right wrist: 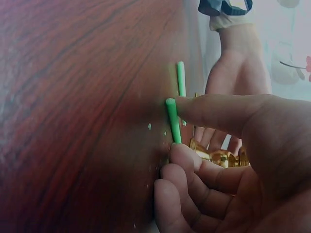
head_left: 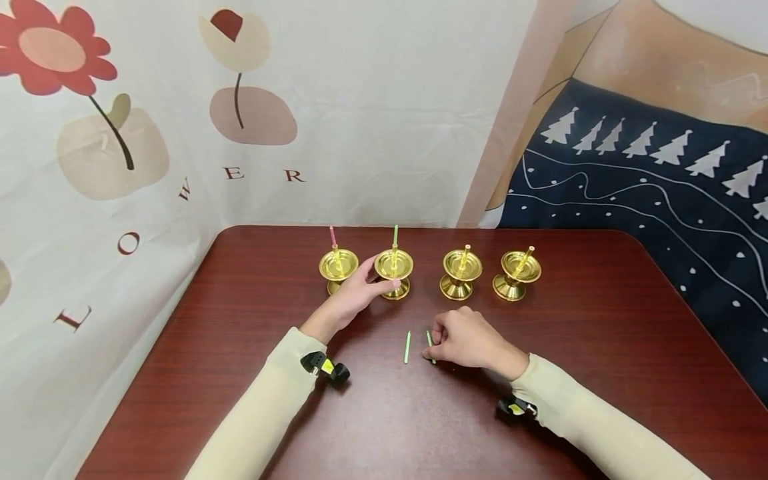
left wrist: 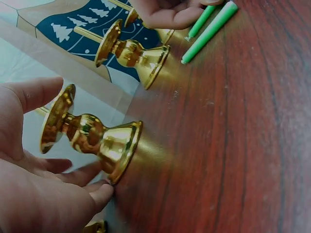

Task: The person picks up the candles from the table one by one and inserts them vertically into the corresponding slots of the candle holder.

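Observation:
My left hand holds the second brass candle holder from the left, thumb at its dish and fingers by its base in the left wrist view. A thin green candle stands upright in that holder. My right hand pinches another green candle between thumb and fingers, low at the tabletop. Just left of it lies a third green candle. On the left end, a brass holder bears a pink candle.
Two more brass holders, one right of the middle and one at the right end, carry only short upright tubes. All stand in a row near the back edge of the dark red table. Behind hangs a printed cloth.

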